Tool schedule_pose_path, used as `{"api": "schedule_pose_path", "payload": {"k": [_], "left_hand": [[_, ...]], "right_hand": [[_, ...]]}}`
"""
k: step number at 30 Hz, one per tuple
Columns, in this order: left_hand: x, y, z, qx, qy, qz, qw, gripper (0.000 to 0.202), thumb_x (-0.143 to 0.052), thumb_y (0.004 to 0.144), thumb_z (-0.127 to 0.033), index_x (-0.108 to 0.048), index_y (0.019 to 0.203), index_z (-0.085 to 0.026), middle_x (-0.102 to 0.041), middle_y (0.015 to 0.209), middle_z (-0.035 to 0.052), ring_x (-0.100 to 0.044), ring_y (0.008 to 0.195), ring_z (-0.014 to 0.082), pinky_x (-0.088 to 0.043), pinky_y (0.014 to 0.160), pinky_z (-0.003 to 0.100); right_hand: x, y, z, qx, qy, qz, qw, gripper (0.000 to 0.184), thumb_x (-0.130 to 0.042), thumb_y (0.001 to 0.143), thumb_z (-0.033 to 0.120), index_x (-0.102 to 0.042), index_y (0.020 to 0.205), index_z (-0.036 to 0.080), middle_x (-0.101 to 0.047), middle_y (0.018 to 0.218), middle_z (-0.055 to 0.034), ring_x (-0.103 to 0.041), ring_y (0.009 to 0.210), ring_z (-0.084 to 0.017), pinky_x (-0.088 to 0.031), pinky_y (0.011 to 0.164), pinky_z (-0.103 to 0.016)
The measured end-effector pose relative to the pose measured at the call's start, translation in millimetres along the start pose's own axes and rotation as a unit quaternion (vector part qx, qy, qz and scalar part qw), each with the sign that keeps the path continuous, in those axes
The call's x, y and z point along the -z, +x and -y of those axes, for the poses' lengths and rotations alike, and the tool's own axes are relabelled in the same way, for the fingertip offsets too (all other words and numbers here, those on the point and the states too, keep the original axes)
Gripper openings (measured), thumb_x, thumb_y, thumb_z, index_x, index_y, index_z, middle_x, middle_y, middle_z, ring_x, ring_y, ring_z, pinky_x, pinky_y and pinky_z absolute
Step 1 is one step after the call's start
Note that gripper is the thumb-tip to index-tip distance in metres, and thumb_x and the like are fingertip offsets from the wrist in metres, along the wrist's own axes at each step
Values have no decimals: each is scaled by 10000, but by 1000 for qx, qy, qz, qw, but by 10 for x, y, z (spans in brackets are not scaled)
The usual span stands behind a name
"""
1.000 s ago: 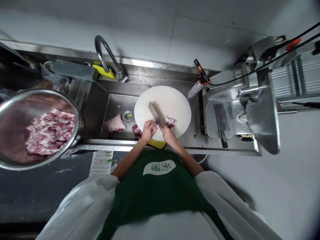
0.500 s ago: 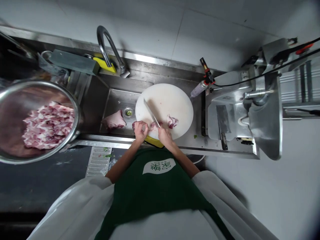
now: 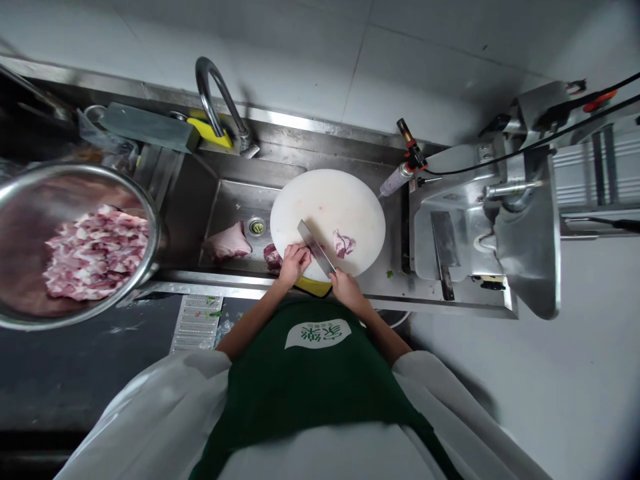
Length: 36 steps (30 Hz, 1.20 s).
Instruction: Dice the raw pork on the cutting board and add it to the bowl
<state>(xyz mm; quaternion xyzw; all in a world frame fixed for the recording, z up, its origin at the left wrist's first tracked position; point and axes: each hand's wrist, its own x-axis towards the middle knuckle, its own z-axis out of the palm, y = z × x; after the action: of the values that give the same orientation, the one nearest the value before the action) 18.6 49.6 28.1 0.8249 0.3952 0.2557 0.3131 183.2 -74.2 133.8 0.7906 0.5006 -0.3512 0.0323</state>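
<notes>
My right hand (image 3: 347, 291) is closed round the handle of a kitchen knife (image 3: 316, 248), whose broad blade slants up and left over the round white cutting board (image 3: 330, 193). My left hand (image 3: 295, 263) rests at the board's near left edge, fingers curled and pressed down on a piece of meat mostly hidden by the fingers and blade. Right of the blade lies a small heap of cut raw meat (image 3: 343, 244). A darker chunk of meat (image 3: 273, 258) sits just left of my left hand, off the board.
A larger skin-on meat slab (image 3: 231, 241) lies in the sink (image 3: 240, 193) under the tap (image 3: 220, 100). At left stands a steel bowl (image 3: 155, 233) of cut meat. A blowtorch (image 3: 403, 170), another knife (image 3: 444, 250) and a metal slicing machine (image 3: 525, 240) are at right.
My right hand and the knife have moved right and nearer to me, the blade slanting more. My left hand has shifted right onto the board, uncovering the dark chunk beside it.
</notes>
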Motion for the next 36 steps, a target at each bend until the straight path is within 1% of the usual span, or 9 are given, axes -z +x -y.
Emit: {"api": "schedule_pose_path", "payload": {"k": [5,10,15,19,22,24,26,31,36], "left_hand": [[84,-73,-39,13,0,-20,1000,145,-562,958,-233,-706,973,-230,-634,1146,118,-577,1118,274,-491,1023,477],[75,40,-150,77,-7,-24,997,111,-647,910,-280,-670,995,-214,-615,1006,107,-618,1000,266,-546,940,452],[38,73,-138,3,-54,27,998,126,-564,942,-203,-682,982,-220,-673,1056,103,-623,1042,246,-539,955,430],[136,-96,-24,-17,1,-70,997,147,-682,913,-299,-716,1030,-217,-650,1191,117,-590,1154,281,-481,1031,478],[245,-200,47,19,17,-179,983,112,-641,942,-293,-705,981,-210,-642,1067,106,-602,1058,259,-490,969,444],[282,-220,65,29,16,-211,977,111,-605,958,-278,-685,926,-207,-633,980,96,-598,992,248,-491,937,430],[263,-206,55,16,11,-191,981,121,-595,963,-281,-674,906,-210,-636,954,92,-593,976,246,-489,932,425],[34,-117,-2,-31,-22,-35,999,150,-538,986,-269,-666,943,-204,-665,1007,93,-588,988,238,-507,921,407],[-63,-97,20,-44,-23,2,999,186,-507,998,-280,-653,924,-192,-655,956,98,-574,934,234,-511,894,405]], "right_hand": [[47,-101,-371,-22,10,-11,1000,339,-387,1097,327,-669,1148,147,-750,1094,-126,-685,1037,-237,-438,846,-269],[79,-83,-352,-43,3,-22,999,331,-376,1102,316,-649,1185,149,-747,1101,-129,-682,1035,-236,-424,840,-271],[80,-106,-290,-42,-5,-28,999,338,-367,1105,319,-647,1189,148,-745,1095,-137,-688,1038,-247,-432,844,-282],[174,-173,-151,-43,-23,-33,998,340,-366,1102,310,-652,1193,152,-754,1063,-143,-702,1001,-254,-445,831,-287],[275,-190,89,-19,-17,-75,997,402,-319,1113,346,-631,1271,147,-761,1021,-150,-715,958,-260,-458,845,-297],[292,-141,278,0,-4,-113,994,458,-271,1121,367,-595,1348,137,-761,1024,-161,-719,966,-268,-467,865,-307],[238,-44,440,18,6,-114,993,474,-254,1122,366,-585,1370,134,-757,1046,-173,-720,989,-277,-479,876,-317],[-13,217,547,35,-1,-14,999,408,-309,1104,288,-660,1251,140,-738,1124,-186,-711,1037,-289,-504,895,-348],[16,467,506,53,22,-28,998,346,-382,1088,279,-682,1196,145,-731,1158,-166,-686,1080,-262,-482,943,-322]]}}
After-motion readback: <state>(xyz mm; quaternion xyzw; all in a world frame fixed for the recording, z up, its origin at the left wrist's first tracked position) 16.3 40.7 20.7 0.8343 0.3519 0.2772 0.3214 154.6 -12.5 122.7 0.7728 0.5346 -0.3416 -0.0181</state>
